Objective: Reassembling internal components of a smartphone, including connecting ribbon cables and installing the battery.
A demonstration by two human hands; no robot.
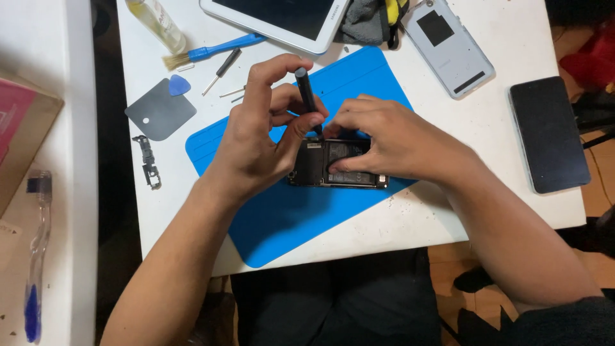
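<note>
We record the opened phone [337,164] lying on the blue mat [282,218], our right hand [391,144] pressing its fingers flat upon it, our left hand [259,138] pinching a black screwdriver [307,96] upright over the phone's upper edge.

A small phone-repair bench, likely a home workshop.

A white table [487,211] carried a blue repair mat [275,218], an opened phone [336,165], a detached grey back cover [448,46], a blue brush [211,50], a blue pick [179,84], loose small tools and a white tablet [282,19]; wooden floor showed beyond the edge.
</note>
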